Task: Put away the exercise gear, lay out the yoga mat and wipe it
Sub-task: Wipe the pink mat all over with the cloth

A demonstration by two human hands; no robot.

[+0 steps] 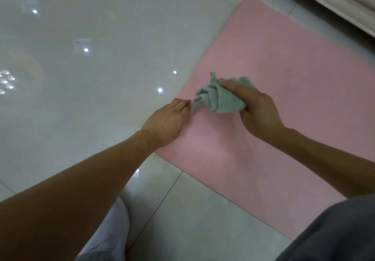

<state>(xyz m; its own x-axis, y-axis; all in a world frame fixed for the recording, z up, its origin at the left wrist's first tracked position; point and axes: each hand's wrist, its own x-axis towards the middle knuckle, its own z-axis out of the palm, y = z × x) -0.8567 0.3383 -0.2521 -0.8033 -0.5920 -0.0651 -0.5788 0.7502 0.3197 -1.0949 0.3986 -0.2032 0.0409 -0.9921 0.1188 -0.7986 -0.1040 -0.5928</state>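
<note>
- A pink yoga mat (284, 98) is lying unrolled and flat on the glossy pale tiled floor (81, 57); its far corner is reaching toward a white furniture base (328, 3) at the upper right.
- The right hand (257, 112) is clenching a bunched grey-green cloth (215, 98); the cloth is sitting near the mat's left edge, its loose folds spilling out toward the left; whether it is pressing on the mat or hanging just above it cannot be told.
- The left hand (168, 120) is lying palm-down with fingers extended, grasping nothing; it is resting across the mat's left edge, fingertips just beside the cloth.
- A white shoe (109, 230) is showing at the bottom on the floor; a grey trouser leg (334, 234) is overlapping the mat's near corner at the lower right.
</note>
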